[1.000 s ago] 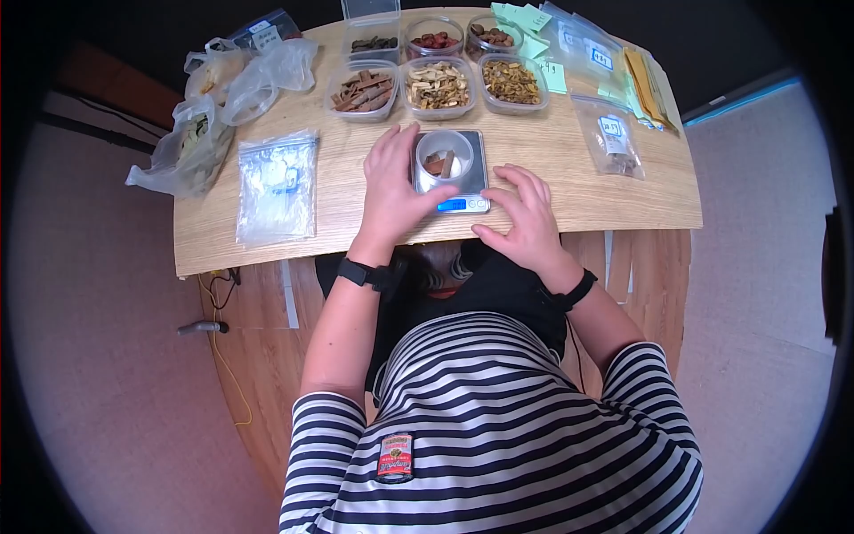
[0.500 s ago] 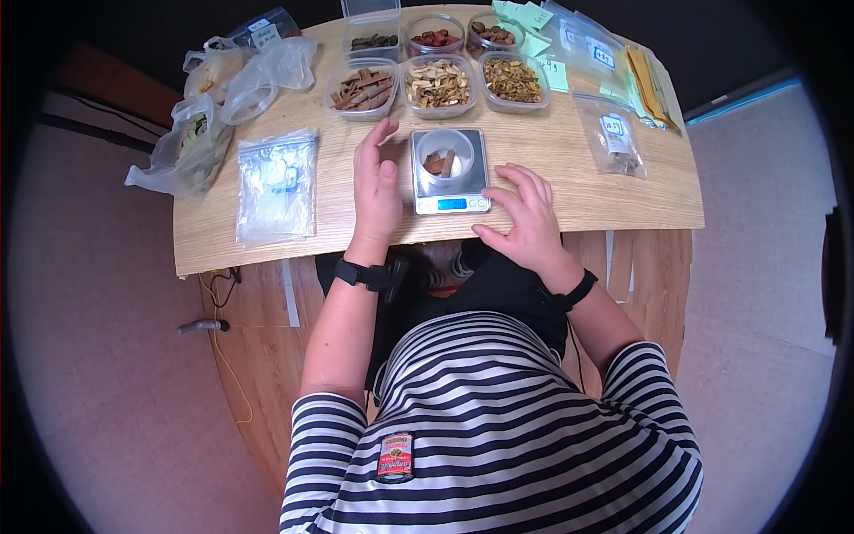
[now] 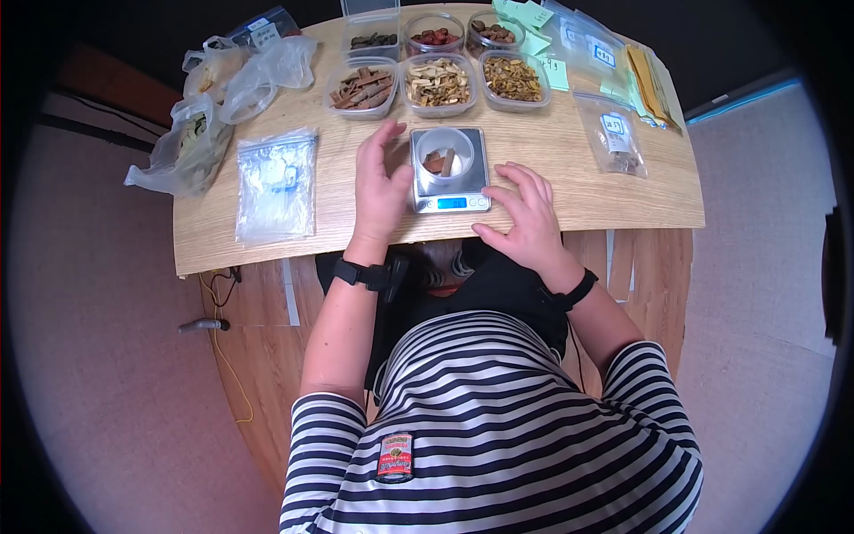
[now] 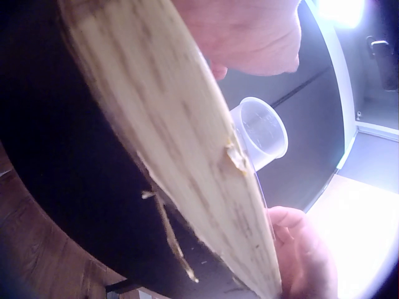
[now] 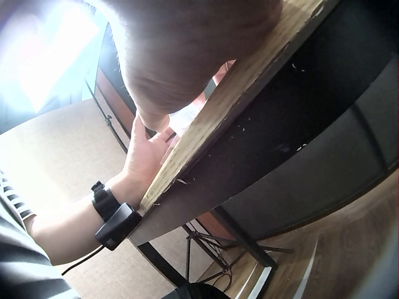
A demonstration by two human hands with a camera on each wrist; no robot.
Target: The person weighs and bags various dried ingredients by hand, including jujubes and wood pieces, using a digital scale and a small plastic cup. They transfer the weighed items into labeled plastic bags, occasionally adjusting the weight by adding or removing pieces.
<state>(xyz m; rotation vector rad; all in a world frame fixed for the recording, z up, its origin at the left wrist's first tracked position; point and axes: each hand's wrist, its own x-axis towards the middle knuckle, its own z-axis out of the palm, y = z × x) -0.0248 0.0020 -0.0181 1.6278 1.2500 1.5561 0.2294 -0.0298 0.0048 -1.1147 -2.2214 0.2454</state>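
Observation:
A small digital scale (image 3: 477, 156) with a lit blue display sits near the table's front edge. On its plate stands a translucent plastic cup (image 4: 265, 131) with a few reddish-brown bark pieces (image 3: 435, 164) inside. My left hand (image 3: 382, 185) rests beside the scale's left side, fingers raised and loosely bent, thumb toward the scale, holding nothing. To the right, my right hand (image 3: 527, 216) lies with relaxed, spread fingers, its fingertips right at the scale's lower right corner. The right wrist view shows my left hand (image 5: 147, 159) with its palm facing the scale.
Behind the scale, several clear tubs hold bark strips (image 3: 363, 90), pale slices (image 3: 438, 84), yellow-brown pieces (image 3: 511, 81) and red dried fruit (image 3: 435, 40). Flat zip bags (image 3: 277, 187) and plastic sacks (image 3: 203, 147) lie left. A labelled bag (image 3: 612, 135) and brown envelopes (image 3: 648, 87) lie right.
My left hand has drawn back left from over the scale and cup, uncovering the display; its thumb then swung slightly back toward the scale. My right hand has stayed put.

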